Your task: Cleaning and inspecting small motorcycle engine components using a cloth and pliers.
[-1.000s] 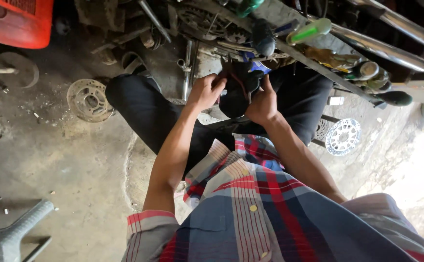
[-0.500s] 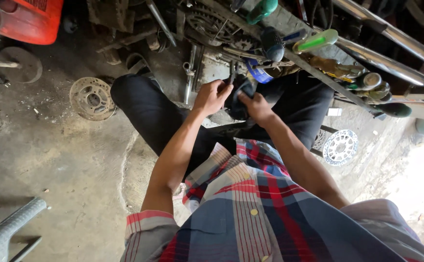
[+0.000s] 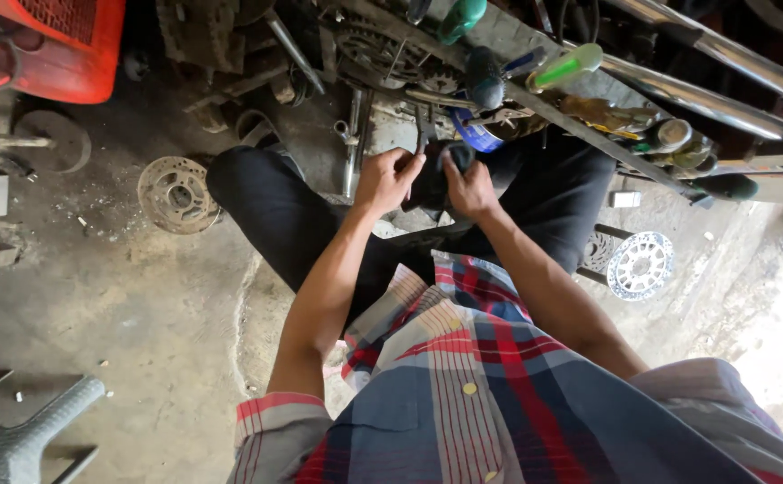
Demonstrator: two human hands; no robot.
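left hand: grip clamped on slim dark metal tool, long axis pointing away | right hand: grip closed around small dark rounded part, just beside, above the lap.

My hands grip a dark, matt, rubbery-looking part. The concrete floor is rough and dusty. The brake disc is bright, smooth metal, the other disc dull and rusty. My shirt is woven plaid cloth.
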